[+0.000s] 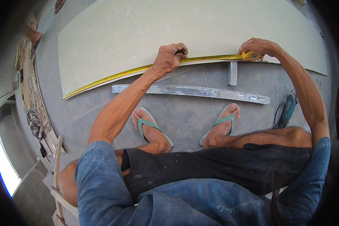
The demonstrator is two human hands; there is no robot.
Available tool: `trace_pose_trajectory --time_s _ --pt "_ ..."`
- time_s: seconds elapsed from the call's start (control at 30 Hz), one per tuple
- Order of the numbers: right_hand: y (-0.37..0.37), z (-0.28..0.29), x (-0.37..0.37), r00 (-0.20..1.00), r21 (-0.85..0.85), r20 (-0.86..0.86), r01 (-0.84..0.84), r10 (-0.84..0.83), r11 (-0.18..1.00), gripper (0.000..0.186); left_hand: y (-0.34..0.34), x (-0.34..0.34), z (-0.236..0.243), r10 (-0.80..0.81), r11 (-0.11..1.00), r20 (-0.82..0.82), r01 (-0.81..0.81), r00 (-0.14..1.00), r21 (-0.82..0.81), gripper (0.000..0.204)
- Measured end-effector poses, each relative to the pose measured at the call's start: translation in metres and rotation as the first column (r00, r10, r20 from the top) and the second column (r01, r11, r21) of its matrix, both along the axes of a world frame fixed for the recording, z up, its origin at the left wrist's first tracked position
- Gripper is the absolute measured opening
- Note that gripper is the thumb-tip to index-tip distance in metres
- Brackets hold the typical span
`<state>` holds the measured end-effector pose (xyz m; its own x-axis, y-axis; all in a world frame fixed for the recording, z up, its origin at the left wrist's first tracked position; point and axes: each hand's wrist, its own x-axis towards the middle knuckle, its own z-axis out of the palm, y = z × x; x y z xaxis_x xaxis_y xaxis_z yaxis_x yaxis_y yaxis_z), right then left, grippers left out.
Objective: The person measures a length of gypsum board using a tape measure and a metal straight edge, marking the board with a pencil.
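1. Grey floor tiles (184, 113) run under us, and a large pale tile slab (184, 30) lies flat on them ahead of our feet.
2. We have a yellow tape measure (139, 70) stretched along the near edge of the slab, its blade running from the slab's lower left corner across to the right.
3. Our left hand (170, 57) is closed down on the blade about midway along, fingers curled and pressing the tape against the slab's edge.
4. Our right hand (257, 47) grips the yellow case (251, 56) of the tape measure at the right end of the blade, fingers wrapped over it.
5. We see a long metal straightedge (192, 91) lying on the floor just nearer to us than the slab, roughly parallel to the tape.
6. A short metal square (232, 72) lies between the straightedge and the slab edge, pointing toward us, just beside our right hand.
7. Our feet in green flip-flops (151, 126) rest on the floor behind the straightedge.
8. An angle grinder (288, 109) with a teal body and a dark cord lies on the floor to our right, near the straightedge's end.
9. Patterned boards (28, 83) lie along the left.
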<state>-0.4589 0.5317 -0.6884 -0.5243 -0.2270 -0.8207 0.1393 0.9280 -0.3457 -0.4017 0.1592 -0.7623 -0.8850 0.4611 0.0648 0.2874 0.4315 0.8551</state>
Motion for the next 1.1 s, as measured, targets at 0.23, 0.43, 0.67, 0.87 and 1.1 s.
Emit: trace_pose_trajectory --time_s 0.23,0.43,0.67,0.87,1.1 --pt "0.0 -0.004 0.004 0.997 0.034 -0.066 -0.039 0.041 0.999 0.036 0.0 0.0 -0.001 0.0 1.0 0.032 0.001 0.999 -0.005 0.014" --pt "0.004 -0.007 0.001 0.999 0.046 -0.042 -0.013 0.015 0.999 0.037 0.002 -0.002 -0.001 -0.01 1.0 0.035 0.011 0.999 -0.016 0.014" --pt "0.0 -0.003 0.003 0.999 0.05 -0.047 -0.003 0.006 0.999 0.035 0.003 0.0 0.006 -0.045 0.997 -0.1 0.037 0.994 -0.074 0.015" --pt "-0.008 0.004 0.002 1.0 0.061 -0.013 -0.003 0.004 0.998 0.035 0.007 0.001 0.003 -0.107 0.983 -0.26 0.063 0.96 -0.17 0.018" --pt "0.002 -0.007 0.002 0.992 -0.005 -0.081 -0.093 0.093 0.996 0.035 0.011 0.004 -0.001 -0.069 0.98 -0.312 0.005 0.948 -0.199 0.021"
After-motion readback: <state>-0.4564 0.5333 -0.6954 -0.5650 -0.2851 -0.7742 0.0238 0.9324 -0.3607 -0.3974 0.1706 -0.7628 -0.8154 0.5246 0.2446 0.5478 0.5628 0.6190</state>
